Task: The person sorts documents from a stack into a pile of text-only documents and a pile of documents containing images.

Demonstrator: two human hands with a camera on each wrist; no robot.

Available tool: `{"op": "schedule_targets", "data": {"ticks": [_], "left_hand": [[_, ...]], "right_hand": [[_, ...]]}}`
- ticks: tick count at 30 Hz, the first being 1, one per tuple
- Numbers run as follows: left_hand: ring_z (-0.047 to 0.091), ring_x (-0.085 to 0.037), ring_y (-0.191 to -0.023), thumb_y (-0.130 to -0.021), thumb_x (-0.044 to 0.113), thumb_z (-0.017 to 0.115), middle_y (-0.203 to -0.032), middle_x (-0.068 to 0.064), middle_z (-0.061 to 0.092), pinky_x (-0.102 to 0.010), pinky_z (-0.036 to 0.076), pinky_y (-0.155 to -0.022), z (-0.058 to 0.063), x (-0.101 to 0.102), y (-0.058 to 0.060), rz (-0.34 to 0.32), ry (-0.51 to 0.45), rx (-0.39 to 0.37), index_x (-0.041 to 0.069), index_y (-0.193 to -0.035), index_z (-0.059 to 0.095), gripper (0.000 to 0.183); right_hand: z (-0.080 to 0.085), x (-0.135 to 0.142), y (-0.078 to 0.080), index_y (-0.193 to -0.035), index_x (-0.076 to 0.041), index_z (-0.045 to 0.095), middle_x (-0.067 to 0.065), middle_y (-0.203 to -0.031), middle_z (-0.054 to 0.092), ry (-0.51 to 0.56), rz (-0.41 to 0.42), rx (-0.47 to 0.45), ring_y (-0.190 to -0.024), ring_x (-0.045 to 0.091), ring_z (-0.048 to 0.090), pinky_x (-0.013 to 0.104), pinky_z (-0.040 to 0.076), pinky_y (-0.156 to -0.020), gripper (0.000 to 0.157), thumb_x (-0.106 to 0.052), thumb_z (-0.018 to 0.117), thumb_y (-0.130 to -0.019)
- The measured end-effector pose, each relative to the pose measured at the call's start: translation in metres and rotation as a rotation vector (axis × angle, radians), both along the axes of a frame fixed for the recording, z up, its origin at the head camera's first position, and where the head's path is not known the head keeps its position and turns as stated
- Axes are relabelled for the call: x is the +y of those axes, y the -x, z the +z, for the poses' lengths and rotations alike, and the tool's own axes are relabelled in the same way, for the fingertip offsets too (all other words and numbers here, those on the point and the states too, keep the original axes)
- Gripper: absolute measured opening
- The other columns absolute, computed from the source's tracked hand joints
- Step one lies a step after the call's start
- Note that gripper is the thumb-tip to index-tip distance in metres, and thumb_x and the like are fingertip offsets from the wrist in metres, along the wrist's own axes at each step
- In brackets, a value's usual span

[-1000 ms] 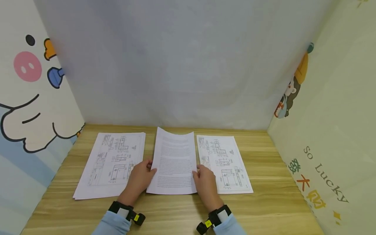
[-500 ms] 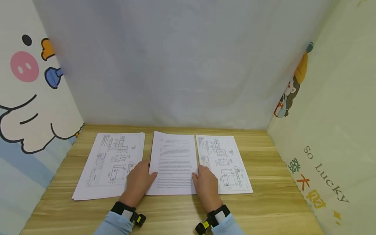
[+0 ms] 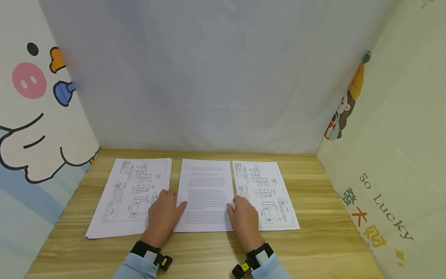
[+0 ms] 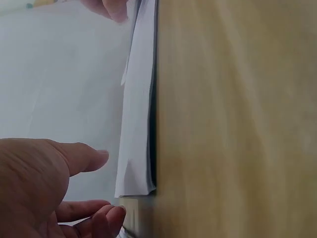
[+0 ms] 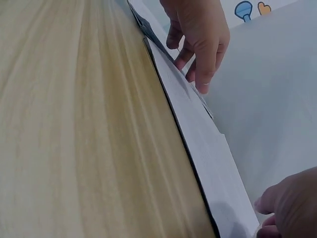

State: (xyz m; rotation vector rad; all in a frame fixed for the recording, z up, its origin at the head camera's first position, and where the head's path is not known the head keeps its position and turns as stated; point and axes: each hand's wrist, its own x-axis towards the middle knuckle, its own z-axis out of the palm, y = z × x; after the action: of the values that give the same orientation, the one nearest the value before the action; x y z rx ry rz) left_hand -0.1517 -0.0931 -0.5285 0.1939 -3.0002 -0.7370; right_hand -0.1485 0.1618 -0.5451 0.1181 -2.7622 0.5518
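Observation:
A sheet of printed text (image 3: pixel 207 193) lies flat on the wooden table between two sets of paper. Over its lower left edge is the thumb of my left hand (image 3: pixel 163 215); the fingers lie over the edge of the left stack of drawing sheets (image 3: pixel 118 201). My right hand (image 3: pixel 245 219) is at the text sheet's lower right edge, its fingers over the near side of the right drawing sheets (image 3: pixel 275 193). In the left wrist view, the left thumb and fingers are spread apart beside the paper (image 4: pixel 136 114). Neither hand visibly pinches a sheet.
The wooden table (image 3: pixel 324 217) runs back to a pale grey curtain (image 3: pixel 216 77). A cartoon-printed panel (image 3: pixel 45 128) stands at the left, and a cream panel (image 3: pixel 390 147) with lettering at the right. Narrow gaps separate the papers.
The text sheet's curled far edge has come down and now lies flat. The left hand has loosened, its fingers shifting left off the sheet's edge; the right hand has barely moved.

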Motion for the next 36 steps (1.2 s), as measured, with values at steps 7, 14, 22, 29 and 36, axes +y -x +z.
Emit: {"op": "schedule_targets", "data": {"ticks": [7, 14, 22, 29, 36], "left_hand": [[0.062, -0.025, -0.083, -0.096, 0.038, 0.071, -0.106, -0.012, 0.066, -0.041, 0.051, -0.067, 0.012, -0.039, 0.004, 0.028, -0.084, 0.08, 0.002, -0.128, 0.067, 0.048], [0.064, -0.033, -0.094, -0.1, 0.035, 0.066, -0.111, -0.018, 0.067, -0.047, 0.051, -0.075, 0.024, -0.11, -0.006, 0.138, -0.151, 0.09, 0.0, -0.131, 0.064, 0.046], [0.058, -0.043, -0.107, -0.105, 0.034, 0.059, -0.125, -0.029, 0.062, -0.055, 0.051, -0.086, 0.024, -0.175, -0.016, 0.231, -0.182, 0.044, -0.007, -0.14, 0.056, 0.054], [0.05, -0.049, -0.121, -0.107, 0.042, 0.051, -0.14, -0.035, 0.051, -0.062, 0.045, -0.098, 0.029, -0.205, -0.024, 0.285, -0.241, -0.08, -0.01, -0.15, 0.044, 0.068], [0.049, -0.051, -0.118, -0.104, 0.046, 0.055, -0.14, -0.04, 0.046, -0.062, 0.045, -0.097, 0.018, -0.216, -0.018, 0.296, -0.21, -0.253, -0.018, -0.148, 0.038, 0.079]], "right_hand": [[0.019, -0.001, -0.005, -0.105, -0.009, 0.075, -0.003, -0.079, 0.069, 0.391, 0.175, -0.177, -0.063, 0.007, 0.06, 0.023, 0.051, -0.056, 0.021, -0.029, 0.072, -0.098], [0.037, -0.009, -0.007, -0.121, 0.003, 0.069, 0.018, -0.106, 0.076, 0.818, 0.31, -0.53, -0.09, 0.026, 0.075, 0.036, 0.062, -0.073, 0.039, -0.032, 0.065, -0.103], [0.045, -0.047, -0.008, -0.142, 0.012, 0.053, 0.025, -0.132, 0.067, 1.116, 0.429, -0.806, -0.117, 0.03, 0.067, 0.041, 0.055, -0.097, 0.061, -0.035, 0.062, -0.104], [0.048, -0.085, -0.005, -0.146, 0.013, 0.048, 0.028, -0.141, 0.059, 1.216, 0.486, -0.925, -0.128, 0.033, 0.059, 0.044, 0.048, -0.107, 0.063, -0.033, 0.06, -0.105], [0.047, -0.119, -0.002, -0.142, 0.015, 0.052, 0.027, -0.141, 0.058, 1.172, 0.471, -0.953, -0.13, 0.035, 0.057, 0.046, 0.046, -0.109, 0.06, -0.03, 0.062, -0.103]]}}
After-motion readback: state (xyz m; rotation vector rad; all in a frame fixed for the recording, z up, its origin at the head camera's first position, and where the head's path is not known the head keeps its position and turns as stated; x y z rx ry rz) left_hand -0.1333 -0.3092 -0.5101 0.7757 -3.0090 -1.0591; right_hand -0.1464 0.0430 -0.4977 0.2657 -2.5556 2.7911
